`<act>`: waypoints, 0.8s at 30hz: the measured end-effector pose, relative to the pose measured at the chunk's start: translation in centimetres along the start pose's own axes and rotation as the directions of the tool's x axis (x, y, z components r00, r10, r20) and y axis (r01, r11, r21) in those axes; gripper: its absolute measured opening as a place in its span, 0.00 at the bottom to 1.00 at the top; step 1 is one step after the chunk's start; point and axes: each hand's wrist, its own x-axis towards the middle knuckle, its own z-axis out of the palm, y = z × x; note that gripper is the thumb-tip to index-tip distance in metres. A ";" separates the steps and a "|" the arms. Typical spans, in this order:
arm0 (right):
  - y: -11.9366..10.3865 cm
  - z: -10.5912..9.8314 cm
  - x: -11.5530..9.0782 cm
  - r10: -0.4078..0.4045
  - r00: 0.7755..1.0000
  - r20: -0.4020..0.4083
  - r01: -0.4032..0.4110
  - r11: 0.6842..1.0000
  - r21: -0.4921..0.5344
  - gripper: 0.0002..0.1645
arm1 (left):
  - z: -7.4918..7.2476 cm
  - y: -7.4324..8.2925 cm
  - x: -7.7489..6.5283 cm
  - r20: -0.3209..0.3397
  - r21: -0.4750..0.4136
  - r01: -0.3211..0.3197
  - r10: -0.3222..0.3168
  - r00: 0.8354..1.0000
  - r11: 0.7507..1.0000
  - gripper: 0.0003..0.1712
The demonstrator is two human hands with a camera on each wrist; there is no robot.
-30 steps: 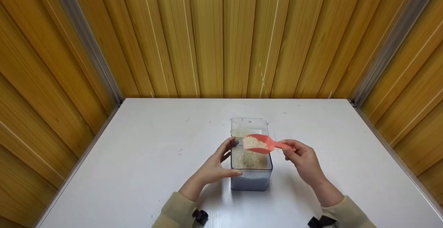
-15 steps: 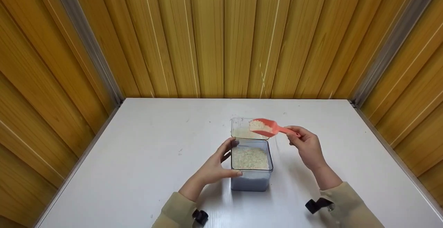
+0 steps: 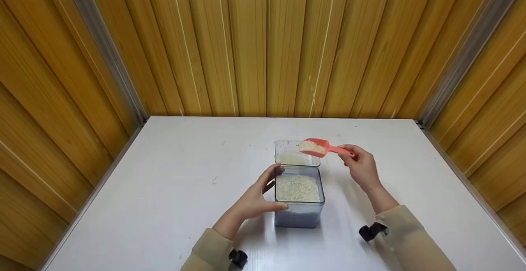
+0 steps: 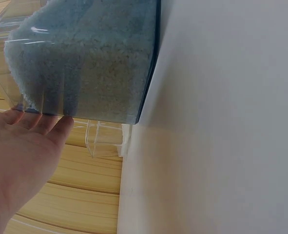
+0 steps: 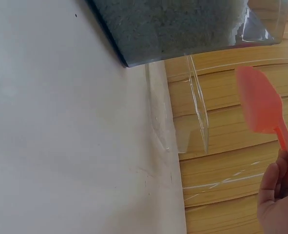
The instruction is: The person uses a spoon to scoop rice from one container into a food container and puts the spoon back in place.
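A bluish see-through container [image 3: 299,215] of rice [image 3: 299,188] stands on the white table. My left hand [image 3: 257,197] holds it from the left, with the thumb along the front wall and the fingers at the far left corner. In the left wrist view, the fingertips [image 4: 61,127] press against the rice-filled wall. My right hand [image 3: 363,167] pinches the handle of a red scoop [image 3: 318,149], level and loaded with rice. The scoop hangs above a clear container [image 3: 283,156] directly behind the bluish one. From the right wrist, only the scoop's underside shows.
The white tabletop [image 3: 185,172] ends at a yellow wood-look wall [image 3: 246,49] at the back. Similar panels with grey corner posts [image 3: 107,53] rise at both sides. Black wrist mounts [image 3: 238,258] sit at the sleeves.
The right hand has carried the loaded scoop from above the bluish container back and slightly right, over the clear one. The rice surface below is now uncovered. The left hand has stayed put.
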 end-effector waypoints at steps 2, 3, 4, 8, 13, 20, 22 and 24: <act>0.2 0.0 0.2 0.001 1.000 0.004 -0.001 0.999 -0.053 0.16 | 0.0 0.0 0.0 0.001 0.000 -0.001 0.001 1.000 1.000 0.60; 0.2 0.1 0.3 0.000 1.000 0.005 0.001 0.997 -0.083 0.16 | 0.0 0.0 0.0 0.000 -0.001 -0.002 0.002 1.000 1.000 0.60; 0.3 0.1 0.4 -0.005 1.000 0.006 0.006 0.993 -0.117 0.16 | 0.0 0.0 0.0 -0.001 -0.002 -0.003 0.003 1.000 1.000 0.60; 0.2 0.1 0.6 -0.031 0.999 0.009 0.032 0.971 -0.239 0.16 | 0.0 -0.1 -0.1 -0.002 -0.003 -0.007 0.007 1.000 1.000 0.60; -0.5 0.0 0.6 -0.085 0.996 0.022 0.088 0.939 -0.332 0.15 | 0.0 0.0 0.0 0.000 -0.009 -0.013 0.013 1.000 1.000 0.61; -1.9 0.4 0.5 -0.228 0.972 0.062 0.231 0.865 -0.446 0.11 | 0.0 -0.1 0.1 0.003 -0.002 -0.018 0.018 1.000 1.000 0.62; -2.2 0.6 0.5 -0.276 0.958 0.077 0.278 0.835 -0.475 0.11 | 0.0 -0.2 0.1 0.004 0.002 -0.022 0.022 1.000 1.000 0.62; -2.5 0.8 0.5 -0.316 0.944 0.095 0.320 0.806 -0.498 0.11 | 0.0 -0.2 0.1 0.005 0.006 -0.025 0.025 1.000 1.000 0.62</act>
